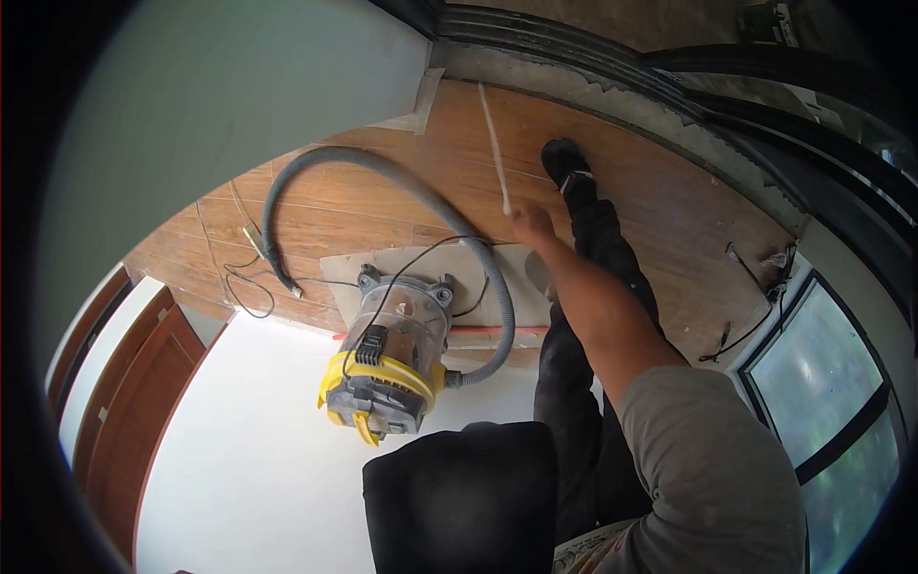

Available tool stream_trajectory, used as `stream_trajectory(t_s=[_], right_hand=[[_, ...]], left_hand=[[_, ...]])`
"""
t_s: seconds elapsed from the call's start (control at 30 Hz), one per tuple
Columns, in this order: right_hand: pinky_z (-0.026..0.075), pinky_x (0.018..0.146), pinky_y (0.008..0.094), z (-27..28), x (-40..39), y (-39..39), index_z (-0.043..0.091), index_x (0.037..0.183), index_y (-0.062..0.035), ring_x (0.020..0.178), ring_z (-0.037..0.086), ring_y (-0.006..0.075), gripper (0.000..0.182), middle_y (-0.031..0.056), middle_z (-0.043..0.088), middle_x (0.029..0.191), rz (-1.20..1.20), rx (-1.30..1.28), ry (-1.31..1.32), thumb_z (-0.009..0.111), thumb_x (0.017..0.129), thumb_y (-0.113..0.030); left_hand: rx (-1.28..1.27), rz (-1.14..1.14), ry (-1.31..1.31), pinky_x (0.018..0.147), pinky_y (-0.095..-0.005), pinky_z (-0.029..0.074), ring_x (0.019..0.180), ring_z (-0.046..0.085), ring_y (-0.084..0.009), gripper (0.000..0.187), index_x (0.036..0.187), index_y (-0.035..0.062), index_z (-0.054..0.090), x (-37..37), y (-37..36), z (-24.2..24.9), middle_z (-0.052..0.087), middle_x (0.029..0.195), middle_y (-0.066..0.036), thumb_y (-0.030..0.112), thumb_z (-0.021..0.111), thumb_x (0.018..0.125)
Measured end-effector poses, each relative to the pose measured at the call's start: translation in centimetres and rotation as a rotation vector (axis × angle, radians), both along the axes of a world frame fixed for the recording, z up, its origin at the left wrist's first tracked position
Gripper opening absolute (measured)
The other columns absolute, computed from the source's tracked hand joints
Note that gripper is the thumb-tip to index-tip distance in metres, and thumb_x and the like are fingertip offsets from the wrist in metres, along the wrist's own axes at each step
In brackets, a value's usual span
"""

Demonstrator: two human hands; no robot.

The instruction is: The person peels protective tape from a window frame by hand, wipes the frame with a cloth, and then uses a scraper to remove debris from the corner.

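Note:
My right hand [533,227] is closed around the near end of a thin, pale stick-like piece [493,143]. The piece stretches away over the wooden floor [449,134] towards the sill at the far edge. From this view I cannot make out exactly what kind of piece it is. Close by are my dark trouser leg [612,244] and black shoe [566,163]. My left hand is out of view. To the left of my arm is a shop vacuum [387,344] with a clear drum and yellow-and-grey head, its grey hose [382,161] looping over the floor.
Flat cardboard [516,268] lies beneath the vacuum. A power cord [251,287] trails at left. Loose black cables [765,297] sit near the window [818,349] on the right. Dark sliding-door tracks [574,53] run along the far edge. A dark, blurry shape [459,502] blocks the bottom middle.

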State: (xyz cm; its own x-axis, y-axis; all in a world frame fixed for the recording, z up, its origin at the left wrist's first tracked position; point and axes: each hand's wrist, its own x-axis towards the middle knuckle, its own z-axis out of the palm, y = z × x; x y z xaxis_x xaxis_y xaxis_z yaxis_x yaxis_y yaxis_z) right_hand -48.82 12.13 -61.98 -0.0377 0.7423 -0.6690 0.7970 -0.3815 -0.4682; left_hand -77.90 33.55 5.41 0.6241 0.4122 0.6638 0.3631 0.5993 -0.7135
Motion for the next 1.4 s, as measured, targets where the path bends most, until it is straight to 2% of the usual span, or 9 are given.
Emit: stream_trajectory(t_s=[0.27, 0.33, 0.4, 0.67, 0.83, 1.0, 1.13, 1.33, 1.4], right_hand=[[0.046, 0.069, 0.0497, 19.6, 10.3, -10.0, 0.065, 0.078, -0.0045, 0.078, 0.059, 0.0421, 0.029, 0.0234, 0.060, 0.080, 0.318, -0.057, 0.317, 0.055, 0.090, -0.029], [0.049, 0.073, 0.0492, 25.7, 12.8, -8.2, 0.065, 0.079, -0.0038, 0.080, 0.060, 0.0417, 0.031, 0.0229, 0.060, 0.086, 0.361, 0.056, 0.259, 0.055, 0.089, -0.032], [0.050, 0.077, 0.0489, 31.1, 15.7, -7.2, 0.065, 0.085, -0.0031, 0.084, 0.061, 0.0410, 0.033, 0.0218, 0.060, 0.092, 0.521, 0.060, 0.162, 0.054, 0.089, -0.033], [0.049, 0.081, 0.0467, 47.4, 26.1, -5.9, 0.060, 0.105, -0.0039, 0.093, 0.061, 0.0395, 0.025, 0.0203, 0.061, 0.098, 0.039, 0.244, -0.122, 0.053, 0.087, -0.020], [0.048, 0.086, 0.0450, 55.5, 28.6, -7.0, 0.057, 0.110, -0.0030, 0.101, 0.058, 0.0366, 0.028, 0.0191, 0.058, 0.105, -0.038, 0.478, 0.050, 0.053, 0.085, -0.016], [0.046, 0.087, 0.0427, 64.1, 29.3, -7.4, 0.062, 0.102, -0.0049, 0.100, 0.057, 0.0339, 0.025, 0.0160, 0.058, 0.103, 0.301, 0.653, 0.511, 0.057, 0.080, -0.015], [0.044, 0.090, 0.0429, 68.9, 33.3, -9.2, 0.060, 0.104, -0.0025, 0.100, 0.055, 0.0349, 0.029, 0.0170, 0.056, 0.107, 0.266, 0.788, 0.738, 0.061, 0.081, -0.019], [0.039, 0.095, 0.0477, 67.2, 42.0, -14.2, 0.048, 0.123, -0.0019, 0.112, 0.050, 0.0403, 0.044, 0.0211, 0.049, 0.124, 0.025, 1.074, 0.051, 0.059, 0.089, -0.026], [0.040, 0.095, 0.0469, 66.4, 44.1, -16.0, 0.046, 0.126, -0.0005, 0.112, 0.050, 0.0414, 0.047, 0.0226, 0.050, 0.125, 0.018, 1.030, 0.176, 0.058, 0.090, -0.027]], left_hand=[[0.370, 0.369, 0.189, 0.087, -0.0393, 0.036, 0.091, 0.051, -0.0256, 0.020, 0.090, 0.0032, 0.061, 0.8, 7.5, 10.6, 0.058, 0.097, -0.009, 0.023, 0.057, 0.086], [0.234, -0.232, 0.085, 0.084, -0.0401, 0.039, 0.087, 0.051, -0.0282, 0.020, 0.089, 0.0032, 0.055, -1.7, 8.0, 13.3, 0.054, 0.090, -0.010, 0.021, 0.061, 0.084], [0.024, -0.807, -0.434, 0.077, -0.0405, 0.043, 0.084, 0.052, -0.0283, 0.024, 0.086, 0.0024, 0.054, -1.1, 6.1, 12.4, 0.054, 0.087, -0.012, 0.025, 0.062, 0.085], [0.321, -0.778, -1.424, 0.063, -0.0272, 0.054, 0.073, 0.064, -0.0191, 0.044, 0.092, -0.0039, 0.061, -1.6, -7.0, 15.0, 0.067, 0.090, -0.012, 0.031, 0.082, 0.074], [-0.304, -0.966, -1.953, 0.087, -0.0314, 0.048, 0.101, 0.056, -0.0196, 0.036, 0.117, 0.0031, 0.057, 12.1, -19.4, 6.8, 0.059, 0.108, -0.008, 0.022, 0.065, 0.088], [-1.304, -0.880, -2.437, 0.074, -0.0276, 0.051, 0.091, 0.057, -0.0164, 0.089, 0.145, 0.0045, 0.030, 29.5, -27.7, -3.2, 0.050, 0.112, -0.008, 0.002, 0.065, 0.064], [-1.949, -1.006, -2.319, 0.079, -0.0251, 0.045, 0.087, 0.054, -0.0166, 0.063, 0.127, 0.0008, 0.051, 41.9, -28.9, -1.0, 0.053, 0.096, -0.003, 0.003, 0.072, 0.068], [-1.837, -1.194, -2.780, 0.079, -0.0275, 0.044, 0.085, 0.052, -0.0121, 0.020, 0.089, 0.0025, 0.057, 52.6, -28.2, -0.4, 0.054, 0.097, -0.007, -0.008, 0.052, 0.073], [-1.976, -1.671, -2.822, 0.093, -0.0378, 0.045, 0.101, 0.057, -0.0231, 0.023, 0.094, 0.0002, 0.056, 55.8, -28.6, 0.3, 0.055, 0.108, -0.013, -0.005, 0.049, 0.072]])
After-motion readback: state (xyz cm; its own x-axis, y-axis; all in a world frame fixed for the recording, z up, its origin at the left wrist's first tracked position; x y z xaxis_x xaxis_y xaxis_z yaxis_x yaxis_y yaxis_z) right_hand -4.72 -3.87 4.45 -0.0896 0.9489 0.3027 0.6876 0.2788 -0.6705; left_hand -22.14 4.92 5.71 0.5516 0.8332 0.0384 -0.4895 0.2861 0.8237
